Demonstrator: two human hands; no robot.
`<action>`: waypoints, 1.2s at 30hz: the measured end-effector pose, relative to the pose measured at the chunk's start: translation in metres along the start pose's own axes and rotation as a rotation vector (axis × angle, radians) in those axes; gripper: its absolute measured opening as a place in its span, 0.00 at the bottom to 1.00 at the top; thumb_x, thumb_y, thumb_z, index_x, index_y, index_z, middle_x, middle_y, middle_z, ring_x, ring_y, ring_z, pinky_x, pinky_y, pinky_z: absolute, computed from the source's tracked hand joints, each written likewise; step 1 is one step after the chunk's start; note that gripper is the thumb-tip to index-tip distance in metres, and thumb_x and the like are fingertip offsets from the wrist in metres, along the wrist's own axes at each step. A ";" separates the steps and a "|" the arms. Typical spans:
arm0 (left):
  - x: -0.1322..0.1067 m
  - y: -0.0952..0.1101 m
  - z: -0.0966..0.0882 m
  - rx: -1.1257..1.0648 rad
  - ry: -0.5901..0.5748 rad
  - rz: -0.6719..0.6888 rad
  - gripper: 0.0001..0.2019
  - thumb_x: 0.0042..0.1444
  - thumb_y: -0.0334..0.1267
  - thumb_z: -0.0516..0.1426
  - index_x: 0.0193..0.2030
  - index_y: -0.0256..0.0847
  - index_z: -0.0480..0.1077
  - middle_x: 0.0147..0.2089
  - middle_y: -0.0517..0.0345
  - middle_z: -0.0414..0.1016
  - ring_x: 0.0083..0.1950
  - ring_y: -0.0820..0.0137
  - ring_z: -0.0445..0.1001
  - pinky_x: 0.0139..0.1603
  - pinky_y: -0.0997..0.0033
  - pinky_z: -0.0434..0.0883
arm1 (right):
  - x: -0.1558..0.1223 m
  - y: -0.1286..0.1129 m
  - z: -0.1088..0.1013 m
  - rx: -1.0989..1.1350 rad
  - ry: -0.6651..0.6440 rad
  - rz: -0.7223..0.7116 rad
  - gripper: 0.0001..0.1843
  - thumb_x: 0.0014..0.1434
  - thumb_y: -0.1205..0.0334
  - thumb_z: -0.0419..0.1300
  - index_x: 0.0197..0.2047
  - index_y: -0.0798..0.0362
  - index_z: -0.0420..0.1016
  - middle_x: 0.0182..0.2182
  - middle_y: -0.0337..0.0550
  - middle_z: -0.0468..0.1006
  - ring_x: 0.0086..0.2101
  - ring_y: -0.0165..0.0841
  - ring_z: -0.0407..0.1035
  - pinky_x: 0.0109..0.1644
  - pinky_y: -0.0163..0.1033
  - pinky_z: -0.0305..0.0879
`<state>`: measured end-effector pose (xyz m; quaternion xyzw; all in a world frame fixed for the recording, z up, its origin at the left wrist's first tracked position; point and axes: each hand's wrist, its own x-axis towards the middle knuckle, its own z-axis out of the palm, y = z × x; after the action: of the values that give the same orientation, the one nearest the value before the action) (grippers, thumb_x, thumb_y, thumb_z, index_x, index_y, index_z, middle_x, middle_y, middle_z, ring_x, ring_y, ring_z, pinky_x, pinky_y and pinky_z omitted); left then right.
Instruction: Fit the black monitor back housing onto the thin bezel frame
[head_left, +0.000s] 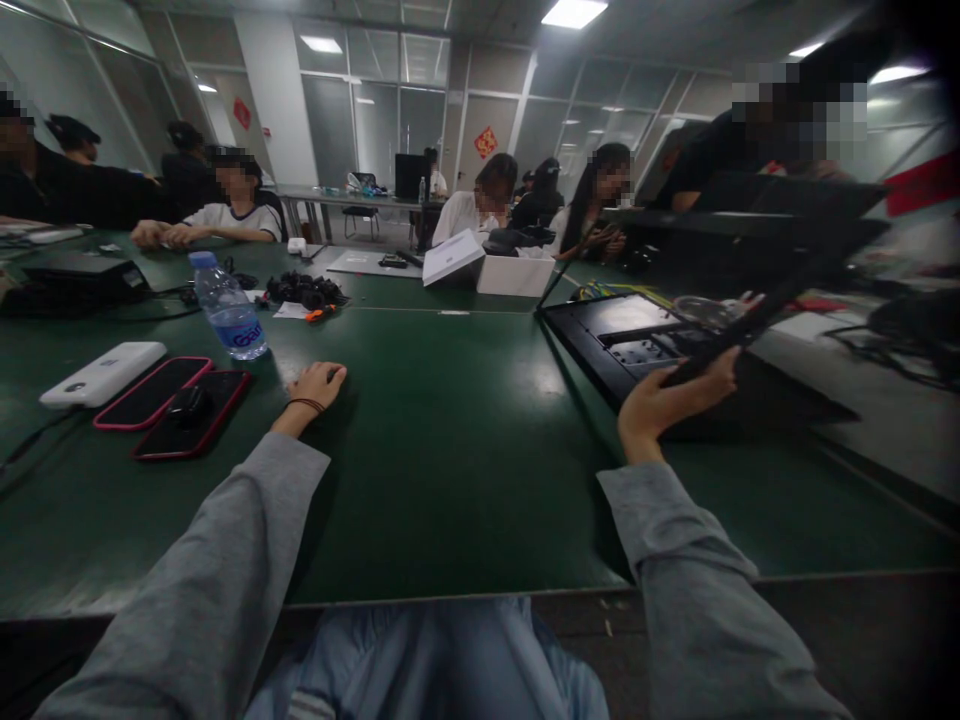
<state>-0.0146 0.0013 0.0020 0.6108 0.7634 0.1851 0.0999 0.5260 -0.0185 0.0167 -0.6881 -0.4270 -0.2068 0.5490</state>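
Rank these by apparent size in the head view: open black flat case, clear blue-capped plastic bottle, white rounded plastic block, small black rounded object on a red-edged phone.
1. Open black flat case
2. Clear plastic bottle and white plastic block: too alike to rank
3. Small black object

At three o'clock, the black panel [735, 260] blurs toward its far end, and we cannot make out every fingertip of the right hand's grip [679, 398] against it. It also hides part of the person [697, 160] at two o'clock. Near the left hand [313, 386], at nine o'clock, we see a dark spot too small to identify. At one o'clock, the white box's front wall [517, 275] conceals what lies within. The black cable [41, 437] at nine o'clock runs off the left edge; both gray sleeves [206, 570], at eight and four, leave through the bottom.
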 end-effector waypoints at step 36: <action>0.004 0.002 0.007 -1.031 0.184 0.028 0.18 0.58 0.49 0.57 0.51 0.42 0.65 0.34 0.58 0.78 0.25 0.76 0.70 0.26 0.77 0.63 | -0.035 0.003 0.067 0.200 -0.611 0.055 0.29 0.64 0.43 0.49 0.57 0.57 0.66 0.33 0.52 0.78 0.36 0.45 0.74 0.48 0.51 0.69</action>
<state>-0.0115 0.0070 -0.0032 0.4735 0.5705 0.5912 0.3175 0.4968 0.0310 -0.0316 -0.6723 -0.5716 0.0673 0.4656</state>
